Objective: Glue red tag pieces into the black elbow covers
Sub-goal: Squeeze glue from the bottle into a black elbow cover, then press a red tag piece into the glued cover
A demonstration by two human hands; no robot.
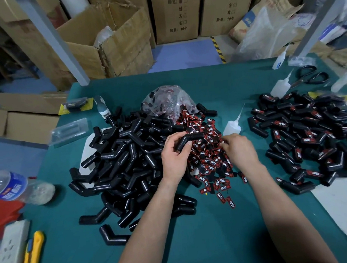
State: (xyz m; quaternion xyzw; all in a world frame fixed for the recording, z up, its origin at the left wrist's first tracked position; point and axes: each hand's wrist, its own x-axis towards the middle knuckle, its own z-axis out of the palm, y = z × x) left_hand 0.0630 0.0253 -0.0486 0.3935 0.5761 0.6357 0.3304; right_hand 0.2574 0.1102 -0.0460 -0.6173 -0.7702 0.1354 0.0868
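Head view: a person at a teal-green cloth-covered counter [216,240], one cover in hand and tags heaped beside it.

The left grip [175,151] has fingers and thumb curled round a single black plastic elbow cover [189,139], held just above the heap of red-and-black "TAPER" tag pieces [209,159] at the counter's middle. The right grip [238,149] reaches into that same heap with fingertips [223,143] bent down among the tags; I cannot tell whether they pinch one. To the left lies a big pile of bare black elbow covers [125,154]; well to the right, a second pile of black covers already bearing red tags [310,131]. A small white squeeze bottle with a long nozzle [232,126] stands just beyond the right grip. A crumpled clear plastic bag of tags [166,101] sits behind the heap.
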